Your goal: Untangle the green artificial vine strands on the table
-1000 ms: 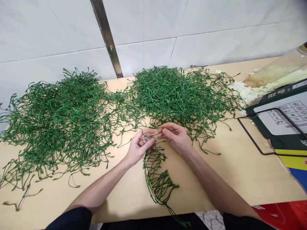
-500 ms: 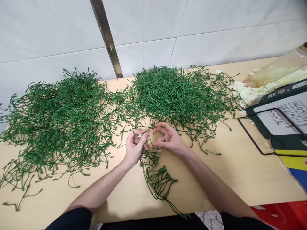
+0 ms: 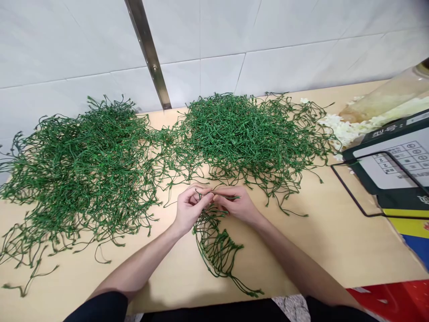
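Observation:
My left hand [image 3: 191, 206] pinches the upper end of a strand of joined green plastic stems [image 3: 214, 250]. That strand hangs below my hands and lies on the table, curling toward the front edge. Fingertips meeting those of the left, my right hand [image 3: 237, 203] is closed on a thin green stem, whose tip sticks out over its fingers. Exactly how the stem and strand meet is hidden by the fingers. Beyond my hands lies a dense pile of loose green stems [image 3: 241, 134]. A wider, tangled heap of green stems [image 3: 90, 165] spreads on the left.
The light wooden table [image 3: 288, 255] runs up to a white tiled wall [image 3: 284, 27] with a metal strip [image 3: 150, 58]. At right are white flowers [image 3: 335, 127], a clear container [image 3: 389, 96], a printed box [image 3: 395, 156] and a black wire frame [image 3: 355, 201]. Something red [image 3: 392, 299] sits below the table edge.
My right hand has moved left and closed, bringing a stem against my left fingertips; before, it was apart. The hanging strand has shifted slightly up and left.

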Demonstrator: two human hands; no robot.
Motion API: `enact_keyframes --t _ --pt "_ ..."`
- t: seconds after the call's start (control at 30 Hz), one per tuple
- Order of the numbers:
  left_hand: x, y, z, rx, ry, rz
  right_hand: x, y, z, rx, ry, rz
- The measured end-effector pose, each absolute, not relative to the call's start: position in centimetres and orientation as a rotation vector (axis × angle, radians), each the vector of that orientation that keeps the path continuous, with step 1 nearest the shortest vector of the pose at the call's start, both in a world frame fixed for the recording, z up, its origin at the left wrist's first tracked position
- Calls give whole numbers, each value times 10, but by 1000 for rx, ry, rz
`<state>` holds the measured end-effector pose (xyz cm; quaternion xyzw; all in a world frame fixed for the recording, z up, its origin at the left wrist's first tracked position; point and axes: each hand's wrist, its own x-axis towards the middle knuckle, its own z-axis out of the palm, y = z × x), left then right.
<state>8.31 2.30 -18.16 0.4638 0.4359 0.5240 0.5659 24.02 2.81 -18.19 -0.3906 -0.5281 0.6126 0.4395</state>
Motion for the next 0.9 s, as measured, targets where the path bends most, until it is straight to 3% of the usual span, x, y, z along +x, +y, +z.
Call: enact_keyframes --t 0.57,0.9 --pt "82 23 -174 1059 948 883 245 33 -186 -966 -1193 1342" --pt "78 24 -179 1185 835 666 246 31 -181 -890 -1218 1505"
